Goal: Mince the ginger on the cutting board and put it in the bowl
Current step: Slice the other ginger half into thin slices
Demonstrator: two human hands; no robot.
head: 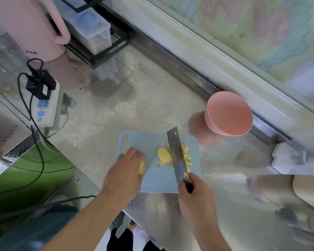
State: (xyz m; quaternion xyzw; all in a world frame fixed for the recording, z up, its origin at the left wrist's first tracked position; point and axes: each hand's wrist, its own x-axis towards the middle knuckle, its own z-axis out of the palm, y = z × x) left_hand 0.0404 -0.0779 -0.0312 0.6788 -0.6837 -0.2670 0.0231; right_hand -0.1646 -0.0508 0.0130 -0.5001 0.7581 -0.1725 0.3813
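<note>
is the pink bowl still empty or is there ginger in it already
Empty. The pink bowl shows only bare pink inside; the minced ginger lies on the cutting board beside the cleaver.

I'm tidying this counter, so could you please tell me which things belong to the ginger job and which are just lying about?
In use: cutting board, ginger slices, minced ginger, ginger piece under left hand, cleaver in right hand, pink bowl.

Lying about: pink kettle, power strip, clear containers.

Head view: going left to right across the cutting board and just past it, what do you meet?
Left hand holding a ginger chunk → round yellow ginger slices → steel cleaver blade → minced ginger bits → pink bowl.
</note>
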